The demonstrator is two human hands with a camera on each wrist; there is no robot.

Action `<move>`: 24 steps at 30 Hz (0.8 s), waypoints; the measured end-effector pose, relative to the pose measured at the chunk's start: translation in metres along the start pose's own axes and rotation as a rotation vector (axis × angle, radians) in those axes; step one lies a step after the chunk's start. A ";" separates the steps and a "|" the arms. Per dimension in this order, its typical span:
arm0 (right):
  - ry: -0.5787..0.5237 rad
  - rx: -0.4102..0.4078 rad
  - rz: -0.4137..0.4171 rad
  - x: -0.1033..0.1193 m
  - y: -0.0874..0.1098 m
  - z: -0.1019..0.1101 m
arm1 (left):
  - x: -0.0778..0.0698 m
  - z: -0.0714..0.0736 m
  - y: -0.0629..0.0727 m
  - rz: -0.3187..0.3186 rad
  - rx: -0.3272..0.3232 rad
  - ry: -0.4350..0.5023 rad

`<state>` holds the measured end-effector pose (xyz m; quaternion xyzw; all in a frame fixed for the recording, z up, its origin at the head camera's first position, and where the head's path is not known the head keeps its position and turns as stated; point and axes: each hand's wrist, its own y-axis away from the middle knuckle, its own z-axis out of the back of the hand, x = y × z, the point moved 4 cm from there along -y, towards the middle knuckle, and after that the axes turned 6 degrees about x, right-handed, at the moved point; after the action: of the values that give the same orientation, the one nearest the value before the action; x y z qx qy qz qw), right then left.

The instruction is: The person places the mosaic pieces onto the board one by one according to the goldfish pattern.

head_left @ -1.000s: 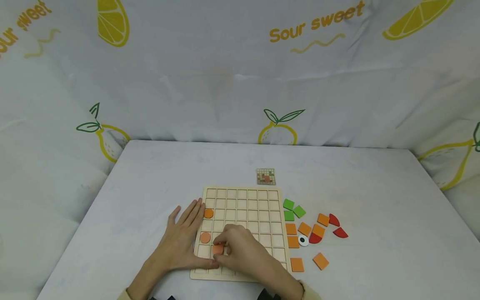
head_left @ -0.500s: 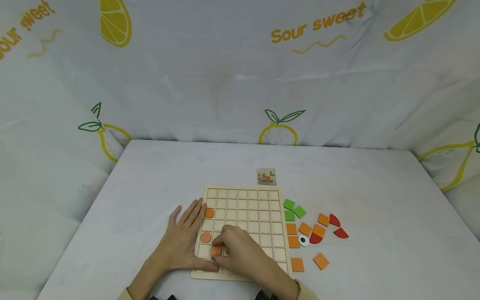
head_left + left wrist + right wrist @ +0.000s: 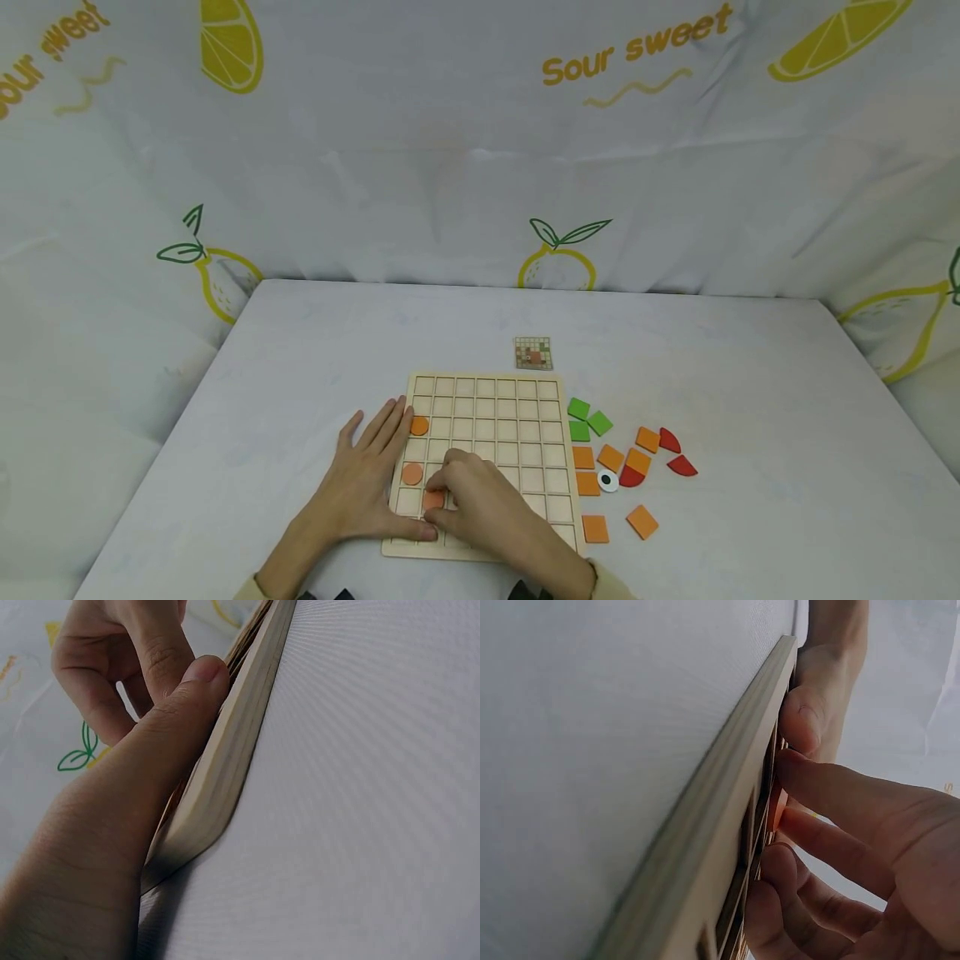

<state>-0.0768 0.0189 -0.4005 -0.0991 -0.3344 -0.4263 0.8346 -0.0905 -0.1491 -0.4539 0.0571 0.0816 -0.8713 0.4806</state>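
A wooden grid board (image 3: 497,408) lies on the white table. Flat along its left edge rests my left hand (image 3: 365,486), fingers straight, the thumb on the board's front edge. My right hand (image 3: 483,504) pinches an orange piece (image 3: 432,500) between thumb and index finger, low over the board's left part. The fingers partly cover that piece, so its full outline cannot be told. In the right wrist view, the orange piece (image 3: 777,806) is seen edge-on against the grid. Two orange discs, one upper (image 3: 418,426) and one lower (image 3: 412,473), sit in cells of the left column.
Right of the board lie several orange square tiles (image 3: 642,522), three green tiles (image 3: 578,431), a few red quarter-round pieces (image 3: 682,466) and a white disc with a black dot (image 3: 607,481). A small patterned card (image 3: 533,353) lies beyond the board's far edge.
The orange piece between the right thumb and index finger has shifted slightly left and turned a little. The left hand stays where it was on the board's edge.
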 end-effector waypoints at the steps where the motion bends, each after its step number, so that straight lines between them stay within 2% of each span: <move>1: 0.001 -0.001 -0.004 0.000 0.000 0.000 | 0.000 0.000 0.000 -0.002 -0.002 0.002; 17: 0.017 -0.001 -0.019 0.000 0.003 0.000 | 0.000 0.000 0.000 -0.004 -0.001 -0.004; 24: 0.017 -0.014 0.007 0.001 0.003 0.001 | 0.001 0.000 0.000 -0.001 -0.005 0.007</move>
<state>-0.0744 0.0209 -0.3988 -0.1025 -0.3240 -0.4263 0.8383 -0.0906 -0.1500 -0.4537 0.0589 0.0857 -0.8711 0.4800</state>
